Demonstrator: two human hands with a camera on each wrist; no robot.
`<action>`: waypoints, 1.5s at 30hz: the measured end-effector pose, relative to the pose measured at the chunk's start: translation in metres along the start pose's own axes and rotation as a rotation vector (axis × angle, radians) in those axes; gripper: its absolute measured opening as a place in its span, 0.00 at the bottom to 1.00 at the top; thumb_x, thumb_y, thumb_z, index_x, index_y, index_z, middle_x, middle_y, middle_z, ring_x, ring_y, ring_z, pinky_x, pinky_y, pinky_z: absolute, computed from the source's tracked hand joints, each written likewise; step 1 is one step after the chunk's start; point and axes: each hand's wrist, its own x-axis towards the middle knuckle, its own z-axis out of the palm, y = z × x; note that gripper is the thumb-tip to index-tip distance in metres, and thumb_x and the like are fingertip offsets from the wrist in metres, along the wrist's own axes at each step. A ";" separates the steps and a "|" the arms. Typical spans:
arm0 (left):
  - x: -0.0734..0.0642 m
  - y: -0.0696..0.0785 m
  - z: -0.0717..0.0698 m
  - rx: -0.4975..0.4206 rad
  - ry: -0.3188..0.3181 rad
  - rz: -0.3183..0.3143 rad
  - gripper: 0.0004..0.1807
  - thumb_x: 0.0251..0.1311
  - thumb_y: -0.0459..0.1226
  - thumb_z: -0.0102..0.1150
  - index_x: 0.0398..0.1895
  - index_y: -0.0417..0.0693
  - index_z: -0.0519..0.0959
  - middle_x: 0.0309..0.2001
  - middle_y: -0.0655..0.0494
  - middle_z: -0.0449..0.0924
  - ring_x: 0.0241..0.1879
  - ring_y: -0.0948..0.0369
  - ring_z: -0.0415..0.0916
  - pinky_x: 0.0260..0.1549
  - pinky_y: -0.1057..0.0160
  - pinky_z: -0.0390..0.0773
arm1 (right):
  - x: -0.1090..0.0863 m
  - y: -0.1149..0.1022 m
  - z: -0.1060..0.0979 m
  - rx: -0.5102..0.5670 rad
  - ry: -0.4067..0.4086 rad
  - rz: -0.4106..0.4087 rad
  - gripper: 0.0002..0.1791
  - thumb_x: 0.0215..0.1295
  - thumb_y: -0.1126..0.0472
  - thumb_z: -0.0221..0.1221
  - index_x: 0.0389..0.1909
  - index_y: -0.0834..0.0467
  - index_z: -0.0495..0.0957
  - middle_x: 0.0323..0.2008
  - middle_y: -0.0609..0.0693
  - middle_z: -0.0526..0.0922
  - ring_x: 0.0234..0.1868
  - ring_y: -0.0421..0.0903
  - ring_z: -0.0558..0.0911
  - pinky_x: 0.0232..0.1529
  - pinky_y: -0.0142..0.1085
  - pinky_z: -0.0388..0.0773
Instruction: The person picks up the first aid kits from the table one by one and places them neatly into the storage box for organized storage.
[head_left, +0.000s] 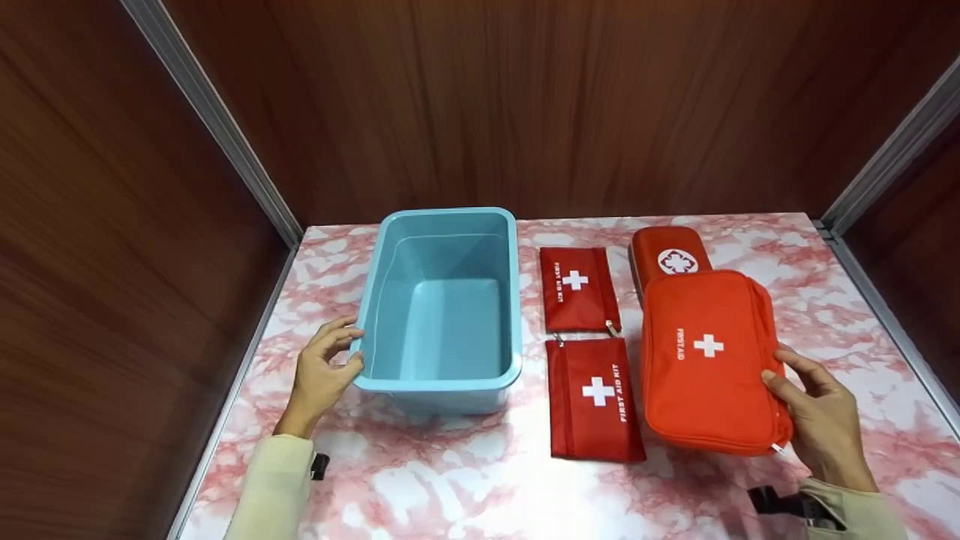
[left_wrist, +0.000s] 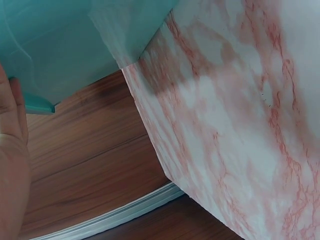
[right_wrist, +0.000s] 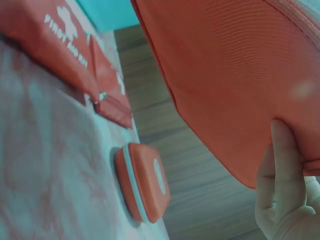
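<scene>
My right hand (head_left: 825,416) grips the right edge of a large orange-red first aid bag (head_left: 709,375), thumb on top and fingers around the side. The right wrist view shows the bag (right_wrist: 235,75) raised above the table, its underside facing the camera. On the left, my left hand (head_left: 326,367) pinches the rim of a light blue plastic bin (head_left: 442,385), thumb and fingers at its near left side. The bin's inside holds nothing that I can see. In the left wrist view only part of the left hand (left_wrist: 12,150) shows beside the bin wall (left_wrist: 75,55).
Two flat red first aid pouches, an upper one (head_left: 592,311) and a lower one (head_left: 574,435), lie right of the bin. A red hard case (head_left: 667,244) sits behind the bag, partly covered by it. Wooden panels (head_left: 480,112) enclose the marbled table (head_left: 435,487).
</scene>
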 end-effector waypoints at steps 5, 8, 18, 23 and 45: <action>-0.001 0.000 0.000 0.007 0.006 -0.001 0.14 0.50 0.14 0.57 0.42 0.21 0.79 0.57 0.27 0.73 0.45 0.53 0.79 0.47 0.70 0.76 | 0.000 -0.003 0.009 0.038 -0.013 -0.013 0.20 0.62 0.80 0.58 0.49 0.59 0.85 0.49 0.43 0.83 0.35 0.42 0.85 0.32 0.33 0.83; -0.002 0.000 0.000 0.008 0.012 -0.003 0.14 0.50 0.14 0.58 0.42 0.21 0.79 0.56 0.27 0.73 0.45 0.53 0.79 0.47 0.69 0.76 | 0.001 -0.003 0.015 0.054 -0.015 -0.028 0.20 0.62 0.81 0.58 0.49 0.60 0.85 0.49 0.44 0.84 0.35 0.43 0.85 0.33 0.33 0.83; 0.000 0.001 0.001 0.013 0.008 -0.010 0.15 0.50 0.14 0.58 0.43 0.20 0.79 0.57 0.28 0.74 0.46 0.54 0.79 0.49 0.68 0.76 | 0.008 -0.008 0.028 0.081 0.000 -0.047 0.18 0.62 0.81 0.58 0.47 0.61 0.85 0.48 0.46 0.83 0.36 0.43 0.84 0.33 0.32 0.83; 0.000 0.001 0.001 0.014 0.010 -0.013 0.15 0.50 0.14 0.57 0.43 0.20 0.79 0.57 0.28 0.74 0.47 0.55 0.79 0.51 0.68 0.75 | 0.009 -0.011 0.034 0.113 -0.015 -0.043 0.19 0.63 0.80 0.57 0.48 0.60 0.85 0.48 0.47 0.83 0.36 0.44 0.84 0.33 0.33 0.83; 0.000 0.001 0.000 0.000 0.002 -0.015 0.15 0.49 0.14 0.60 0.43 0.20 0.79 0.57 0.27 0.73 0.46 0.55 0.79 0.50 0.68 0.75 | 0.017 -0.013 0.077 0.119 -0.034 -0.057 0.16 0.63 0.79 0.59 0.44 0.60 0.86 0.46 0.49 0.83 0.35 0.43 0.84 0.34 0.32 0.83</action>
